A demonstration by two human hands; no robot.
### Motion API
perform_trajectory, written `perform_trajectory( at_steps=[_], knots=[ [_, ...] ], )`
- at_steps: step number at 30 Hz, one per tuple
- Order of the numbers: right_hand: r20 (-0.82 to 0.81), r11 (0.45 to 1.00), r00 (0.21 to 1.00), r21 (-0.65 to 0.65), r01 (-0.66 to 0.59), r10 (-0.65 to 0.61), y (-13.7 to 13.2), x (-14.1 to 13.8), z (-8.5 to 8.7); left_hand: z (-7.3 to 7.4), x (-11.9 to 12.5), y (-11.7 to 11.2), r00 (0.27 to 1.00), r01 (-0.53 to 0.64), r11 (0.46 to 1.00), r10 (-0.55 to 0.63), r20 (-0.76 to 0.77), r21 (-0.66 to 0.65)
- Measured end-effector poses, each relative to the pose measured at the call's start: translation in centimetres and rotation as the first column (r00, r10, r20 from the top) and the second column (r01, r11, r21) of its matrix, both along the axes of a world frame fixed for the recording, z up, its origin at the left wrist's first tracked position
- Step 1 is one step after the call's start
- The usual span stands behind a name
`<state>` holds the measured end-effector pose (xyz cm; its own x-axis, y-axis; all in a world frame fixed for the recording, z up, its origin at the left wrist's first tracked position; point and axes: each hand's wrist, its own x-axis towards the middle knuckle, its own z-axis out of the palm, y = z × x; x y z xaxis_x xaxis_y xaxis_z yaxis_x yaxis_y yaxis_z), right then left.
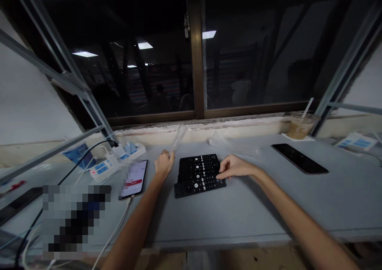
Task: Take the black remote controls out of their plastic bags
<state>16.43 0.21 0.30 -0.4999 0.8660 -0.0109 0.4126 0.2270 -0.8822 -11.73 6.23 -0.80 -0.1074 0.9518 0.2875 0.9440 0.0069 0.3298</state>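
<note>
Remotes (195,175) under curled right-hand fingers (223,175)

I face: window (195,55), brown-framed, dark panes (253,71) mirroring lights (145,45); pale walls (26,103), left and right; metal posts (94,107); grey table (253,210).

No wording can be read for certain. Near the centre of the frame, the black remote controls (199,175) carry pale key markings and small print towards their right ends, too tiny to make out. Left of centre, the phone (135,177) shows a red patch on its lit screen, its lettering blurred.
</note>
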Motion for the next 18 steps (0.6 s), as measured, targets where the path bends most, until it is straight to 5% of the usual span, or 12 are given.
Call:
perform_trajectory(
  at_steps=[10, 18],
  knots=[
    [0.230, 0.978, 0.965, -0.191, -0.081, 0.125, 0.26, 0.98, 0.12, 0.11, 0.30, -0.04, 1.000, -0.010, 1.000, 0.010, -0.004, -0.007],
    [0.381, 0.987, 0.920, -0.156, -0.034, 0.092, 0.50, 1.08, -0.35, 0.42, 0.55, -0.47, 0.998, 0.051, 0.999, -0.050, -0.037, 0.018]
  ],
)
